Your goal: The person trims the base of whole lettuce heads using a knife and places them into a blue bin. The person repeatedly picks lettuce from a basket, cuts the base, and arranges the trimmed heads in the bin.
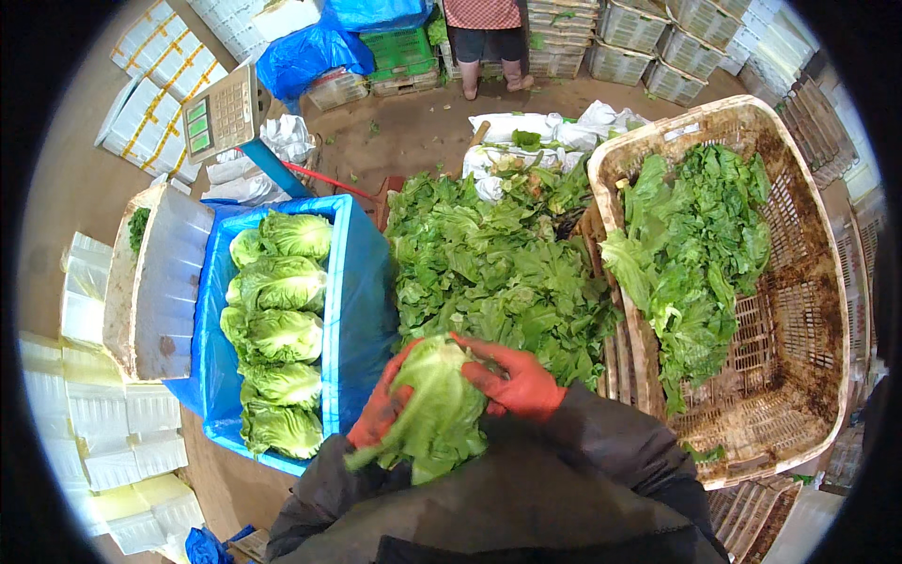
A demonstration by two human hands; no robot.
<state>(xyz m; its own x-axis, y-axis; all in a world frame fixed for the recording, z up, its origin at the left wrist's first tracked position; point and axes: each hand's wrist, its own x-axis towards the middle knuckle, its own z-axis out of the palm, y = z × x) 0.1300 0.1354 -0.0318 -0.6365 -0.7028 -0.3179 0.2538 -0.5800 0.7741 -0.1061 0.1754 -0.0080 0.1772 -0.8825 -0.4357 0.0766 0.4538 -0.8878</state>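
Both of my hands wear orange-red gloves and hold one head of leafy lettuce (pixel 444 409) close to my body. My left hand (pixel 384 409) grips its left side, and my right hand (pixel 511 377) has its fingers at the pale stem end. To the left stands a box lined with blue plastic (pixel 337 296), in which several trimmed lettuce heads (pixel 285 282) lie in a column. Loose green leaves (pixel 493 268) form a large pile in front of me. On the right, a dirty white plastic crate (pixel 810 282) holds untrimmed leafy heads (pixel 705 240).
A scale with a keypad (pixel 225 113) stands beyond the blue-lined box, with a foam box (pixel 158 289) on that box's left. White sacks (pixel 521 127) lie past the leaf pile. A person (pixel 486 35) stands farther off near stacked crates (pixel 624 42). Foam boxes (pixel 113 423) are stacked far left.
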